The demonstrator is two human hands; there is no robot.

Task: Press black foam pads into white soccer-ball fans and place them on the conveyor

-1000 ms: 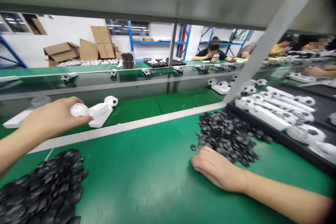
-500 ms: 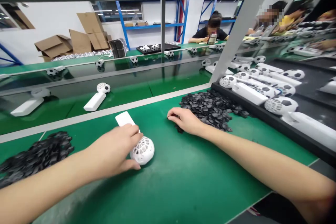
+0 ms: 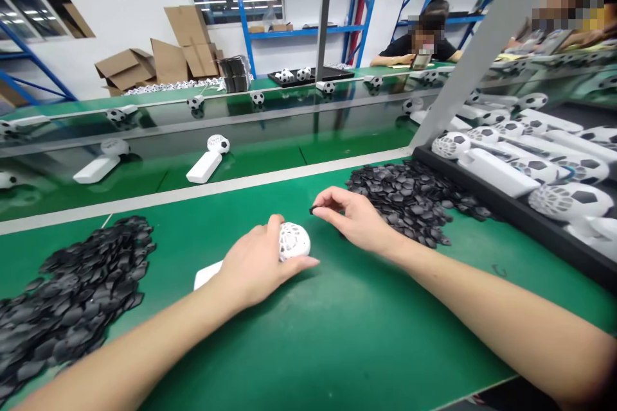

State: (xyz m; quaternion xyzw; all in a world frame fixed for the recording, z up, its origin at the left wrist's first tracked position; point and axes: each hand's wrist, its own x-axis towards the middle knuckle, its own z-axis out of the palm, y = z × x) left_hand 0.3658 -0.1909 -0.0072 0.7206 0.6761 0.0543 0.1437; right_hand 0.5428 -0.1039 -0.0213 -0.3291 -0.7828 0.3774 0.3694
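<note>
My left hand (image 3: 253, 263) is closed around a white handheld fan (image 3: 294, 241) with an openwork, ball-shaped head. The head shows past my fingers and thumb; the handle end sticks out behind the hand, its middle covered by the palm. Just right of the head, my right hand (image 3: 354, 218) pinches a small black plastic piece (image 3: 313, 210) between thumb and fingertips, apart from the fan. Behind that hand lies a pile of black plastic pieces (image 3: 395, 196). Another pile of black pieces (image 3: 96, 289) spreads at the left, beyond my left forearm.
A black tray (image 3: 457, 225) on the right holds several white fans with football-patterned heads. Ahead, a green conveyor (image 3: 260, 167) carries more fans, among them a fan (image 3: 205, 167). A slanted grey post (image 3: 463, 70) rises by the tray. Other people sit across the line.
My left hand has turned the fan so its head points right, and brought it closer to my right hand. My right hand has moved slightly off the pile; the black piece now shows clearly.
</note>
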